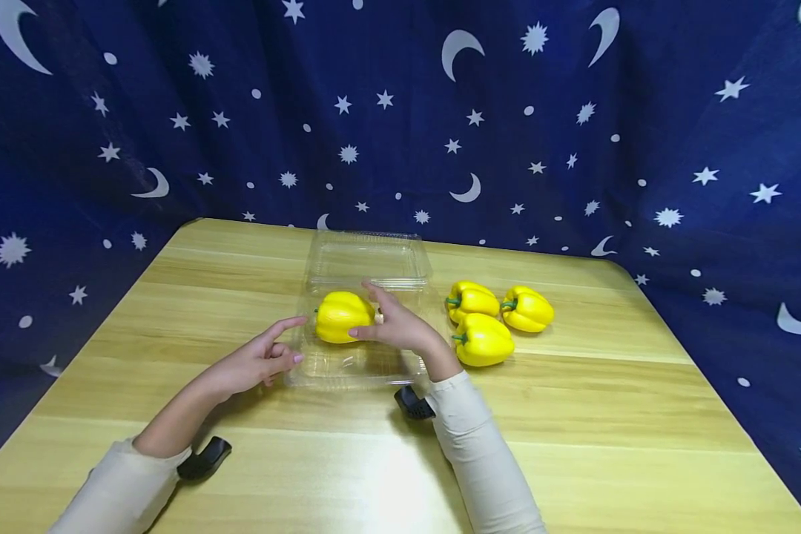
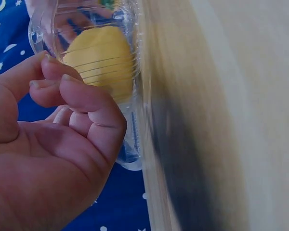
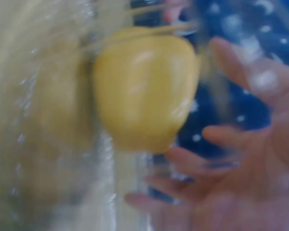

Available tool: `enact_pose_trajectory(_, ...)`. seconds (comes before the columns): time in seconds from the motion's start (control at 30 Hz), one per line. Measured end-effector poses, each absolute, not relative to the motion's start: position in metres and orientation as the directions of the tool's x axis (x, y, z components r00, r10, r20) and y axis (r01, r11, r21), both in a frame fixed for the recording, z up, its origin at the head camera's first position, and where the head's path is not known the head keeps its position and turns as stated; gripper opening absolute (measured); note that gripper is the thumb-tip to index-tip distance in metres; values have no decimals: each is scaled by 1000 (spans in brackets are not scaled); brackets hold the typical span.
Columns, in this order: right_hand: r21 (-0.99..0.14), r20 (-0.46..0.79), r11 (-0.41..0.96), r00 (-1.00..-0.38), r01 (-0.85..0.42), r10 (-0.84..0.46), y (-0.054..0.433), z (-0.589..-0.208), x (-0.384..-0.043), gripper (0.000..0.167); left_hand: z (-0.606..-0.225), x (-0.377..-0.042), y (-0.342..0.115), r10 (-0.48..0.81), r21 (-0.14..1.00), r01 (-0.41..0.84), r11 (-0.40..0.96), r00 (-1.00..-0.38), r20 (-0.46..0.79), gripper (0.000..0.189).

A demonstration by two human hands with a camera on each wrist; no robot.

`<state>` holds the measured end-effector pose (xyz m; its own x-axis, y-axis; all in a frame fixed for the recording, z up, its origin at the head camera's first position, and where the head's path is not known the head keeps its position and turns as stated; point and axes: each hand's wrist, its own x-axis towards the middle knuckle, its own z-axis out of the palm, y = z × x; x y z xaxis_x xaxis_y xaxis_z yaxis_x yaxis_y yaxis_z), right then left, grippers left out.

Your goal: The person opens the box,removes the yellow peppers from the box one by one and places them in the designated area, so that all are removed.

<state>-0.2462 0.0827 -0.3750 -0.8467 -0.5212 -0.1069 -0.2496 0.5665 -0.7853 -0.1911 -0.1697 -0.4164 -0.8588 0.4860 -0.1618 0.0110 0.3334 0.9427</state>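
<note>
A yellow bell pepper lies inside the base of a clear hinged plastic box, stem toward the left. My right hand is over the box at the pepper's right side, thumb and fingers spread. In the blurred right wrist view, the fingers of that hand extend beside the pepper, apart from it. Close to the box's left rim is my left hand, index finger extended and the others bent. The left wrist view shows its fingers loosely bent around nothing, with the pepper seen through the box wall.
The box's clear lid lies folded open toward the back. Right of the box, three more yellow bell peppers sit grouped on the wooden table. A blue curtain with moons and stars hangs behind the table.
</note>
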Motion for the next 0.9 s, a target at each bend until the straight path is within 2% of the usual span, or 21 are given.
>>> enact_pose_trajectory(0.13,-781,-100,567,-844,-261,-527,81,-383,-247,79,-418,-192,-169,482,938,13,346,-860,-166,66)
enact_pose_trajectory(0.6,-743,-130,617,-849,-259,-513,70,-393,-246,89,-415,-191,-169,480,945,13,326,-863,-153,67)
enact_pose_trajectory(0.9,-685,-116,669,-862,-290,-493,66,-399,-248,79,-415,-191,-169,497,953,12,304,-855,-148,67)
